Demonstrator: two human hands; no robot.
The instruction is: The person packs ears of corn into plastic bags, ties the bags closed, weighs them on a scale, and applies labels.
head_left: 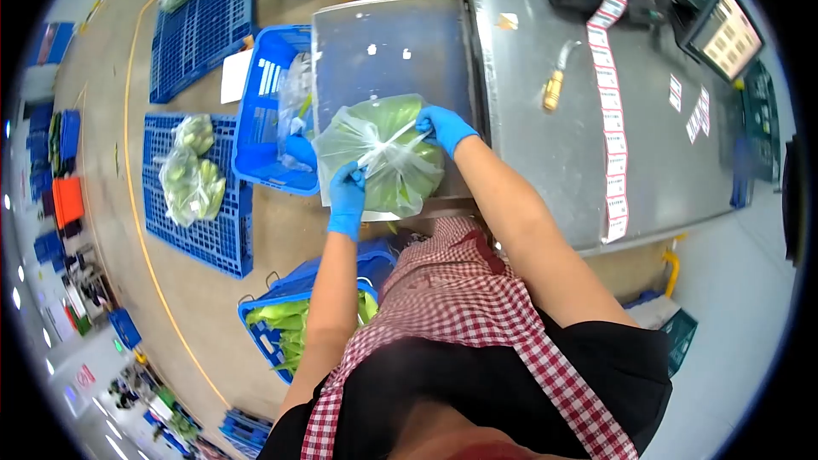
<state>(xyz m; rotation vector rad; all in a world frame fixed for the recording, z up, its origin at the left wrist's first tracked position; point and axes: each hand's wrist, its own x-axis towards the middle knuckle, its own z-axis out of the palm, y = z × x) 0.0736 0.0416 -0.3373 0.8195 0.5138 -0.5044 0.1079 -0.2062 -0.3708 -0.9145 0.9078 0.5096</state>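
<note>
A clear plastic bag (388, 170) full of green vegetables lies on a grey metal platform (392, 43) in front of me. Its top is gathered into a twisted, knot-like bunch at the middle. My left hand (347, 196), in a blue glove, pinches one end of the gathered plastic on the near left side. On the right, my right hand (445, 129), gloved the same way, grips another strand that is pulled out from the bunch. Which vegetable is inside cannot be made out through the plastic.
Left of the platform is a blue crate (264, 102) with plastic bags. Below, another blue crate (277, 290) holds green leafy vegetables. Bagged vegetables (192, 175) lie on a blue pallet (162, 213). The steel table (528, 162) carries a label strip (612, 111) and a brass-coloured tool (554, 89).
</note>
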